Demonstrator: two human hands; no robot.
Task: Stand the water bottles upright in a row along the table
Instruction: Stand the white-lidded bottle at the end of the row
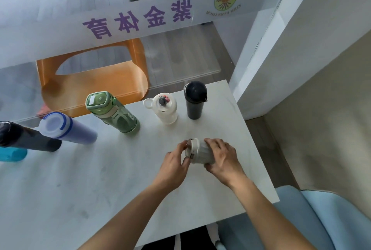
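Several bottles stand upright in a row along the far side of the white table (100, 179): a black flask (194, 101), a white bottle with a loop handle (165, 110), a green clear bottle (115, 114), a purple bottle with a white lid (67, 128) and a dark bottle (26, 138). A teal bottle (12, 154) shows at the left edge. Both hands hold a small cream bottle (200, 151) nearer to me. My left hand (174, 164) grips its lid end; my right hand (222, 157) wraps its body.
An orange chair (90, 81) sits beyond the table's far edge, behind a glass wall with purple lettering. A light blue chair (313, 219) stands at the near right. A white wall corner (261, 59) rises just right of the table.
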